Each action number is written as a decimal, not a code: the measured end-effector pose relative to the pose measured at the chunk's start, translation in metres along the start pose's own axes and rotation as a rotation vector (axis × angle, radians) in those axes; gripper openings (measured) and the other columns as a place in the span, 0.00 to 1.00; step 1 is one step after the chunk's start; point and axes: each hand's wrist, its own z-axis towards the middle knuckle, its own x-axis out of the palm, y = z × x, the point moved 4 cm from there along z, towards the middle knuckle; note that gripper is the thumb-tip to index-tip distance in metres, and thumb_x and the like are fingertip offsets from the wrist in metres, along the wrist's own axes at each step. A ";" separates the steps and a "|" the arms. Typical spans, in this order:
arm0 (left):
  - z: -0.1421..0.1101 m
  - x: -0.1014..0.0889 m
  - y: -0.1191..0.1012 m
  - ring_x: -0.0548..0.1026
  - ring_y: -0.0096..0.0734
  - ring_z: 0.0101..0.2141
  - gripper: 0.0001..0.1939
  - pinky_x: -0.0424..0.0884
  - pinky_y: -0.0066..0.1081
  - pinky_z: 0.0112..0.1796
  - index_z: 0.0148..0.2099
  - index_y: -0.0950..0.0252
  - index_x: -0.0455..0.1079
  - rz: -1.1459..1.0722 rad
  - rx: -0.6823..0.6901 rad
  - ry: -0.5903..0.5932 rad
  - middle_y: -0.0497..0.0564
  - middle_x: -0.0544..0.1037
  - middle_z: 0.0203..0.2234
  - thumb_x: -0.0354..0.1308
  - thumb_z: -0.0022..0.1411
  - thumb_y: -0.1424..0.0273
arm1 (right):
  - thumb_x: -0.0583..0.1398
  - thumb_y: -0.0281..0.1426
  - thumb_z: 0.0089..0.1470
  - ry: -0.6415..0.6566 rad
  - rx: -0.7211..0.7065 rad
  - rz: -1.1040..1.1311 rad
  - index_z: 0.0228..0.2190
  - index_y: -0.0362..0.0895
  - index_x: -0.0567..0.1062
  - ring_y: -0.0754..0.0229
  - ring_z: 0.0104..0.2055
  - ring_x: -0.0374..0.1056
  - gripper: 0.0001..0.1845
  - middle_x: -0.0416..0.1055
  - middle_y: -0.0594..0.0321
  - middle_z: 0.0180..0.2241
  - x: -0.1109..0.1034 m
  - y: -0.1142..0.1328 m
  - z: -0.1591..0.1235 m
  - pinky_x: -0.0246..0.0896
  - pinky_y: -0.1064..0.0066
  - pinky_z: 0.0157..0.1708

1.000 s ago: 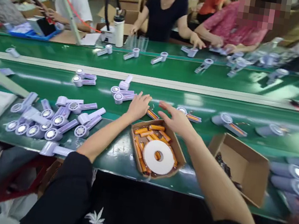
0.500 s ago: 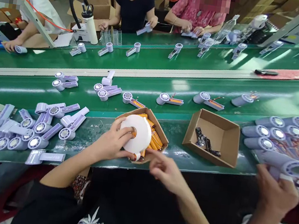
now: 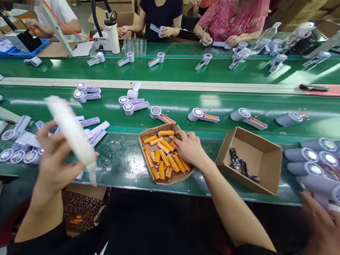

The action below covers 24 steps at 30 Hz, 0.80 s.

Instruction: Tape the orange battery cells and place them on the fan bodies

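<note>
White and blurred, the tape roll (image 3: 70,129) tilts edge-on in the left hand (image 3: 56,163), above the heap of lavender fan housings (image 3: 11,135); its fingers are closed about the roll, though their tips are partly hidden. The right hand (image 3: 189,149) has its fingers bent down among the orange battery cells (image 3: 165,161); whether they pinch one, I cannot tell. A loose end of tape hangs from the roll and could catch on a housing or the dark sleeve if the roll dips, and a slack grip could let it drop onto the heap. Careless digging by the right fingers might push cells over the low rim of the shallow cardboard box (image 3: 142,139) that holds them. Just beside it, a deeper open carton (image 3: 263,163) contains a few dark circuit boards (image 3: 239,163); below the table edge, another carton (image 3: 88,190) holds many small reddish parts (image 3: 81,208), too small to identify.
</note>
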 end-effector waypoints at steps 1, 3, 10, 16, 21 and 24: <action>-0.002 0.013 -0.013 0.63 0.58 0.65 0.23 0.64 0.61 0.65 0.51 0.52 0.76 0.021 0.091 0.075 0.51 0.78 0.49 0.72 0.53 0.72 | 0.56 0.34 0.67 0.016 0.000 0.013 0.54 0.47 0.82 0.32 0.60 0.64 0.20 0.66 0.45 0.66 0.005 -0.006 0.004 0.63 0.37 0.55; -0.010 0.050 -0.039 0.64 0.57 0.64 0.23 0.68 0.59 0.62 0.53 0.54 0.77 0.037 0.242 0.220 0.53 0.80 0.49 0.66 0.56 0.79 | 0.58 0.36 0.65 -0.013 0.004 0.176 0.48 0.48 0.83 0.32 0.63 0.62 0.16 0.65 0.47 0.67 0.013 -0.013 0.006 0.60 0.34 0.59; -0.043 0.125 -0.076 0.72 0.42 0.57 0.26 0.71 0.43 0.63 0.61 0.59 0.76 0.060 0.495 0.450 0.51 0.82 0.53 0.58 0.65 0.85 | 0.69 0.52 0.55 -0.315 0.129 1.148 0.56 0.49 0.77 0.45 0.53 0.78 0.32 0.84 0.56 0.47 -0.020 -0.002 -0.035 0.75 0.49 0.54; -0.028 0.122 -0.086 0.75 0.36 0.53 0.22 0.64 0.49 0.69 0.63 0.56 0.74 0.030 0.631 0.499 0.47 0.82 0.52 0.61 0.70 0.78 | 0.75 0.46 0.49 -0.038 0.024 0.875 0.38 0.44 0.87 0.46 0.39 0.81 0.21 0.85 0.62 0.34 -0.066 0.039 -0.037 0.77 0.62 0.41; -0.020 0.121 -0.102 0.75 0.38 0.48 0.17 0.69 0.46 0.63 0.58 0.58 0.77 0.099 0.692 0.570 0.49 0.82 0.49 0.58 0.71 0.78 | 0.75 0.42 0.48 0.050 -0.009 0.977 0.34 0.46 0.84 0.48 0.38 0.81 0.15 0.84 0.61 0.33 -0.046 0.058 -0.038 0.78 0.61 0.40; -0.037 0.118 -0.116 0.73 0.40 0.44 0.18 0.72 0.45 0.49 0.62 0.58 0.74 0.106 0.588 0.590 0.54 0.82 0.48 0.58 0.73 0.74 | 0.73 0.48 0.49 -0.287 0.241 1.400 0.42 0.45 0.81 0.47 0.43 0.82 0.24 0.85 0.56 0.40 -0.011 0.066 -0.056 0.80 0.57 0.44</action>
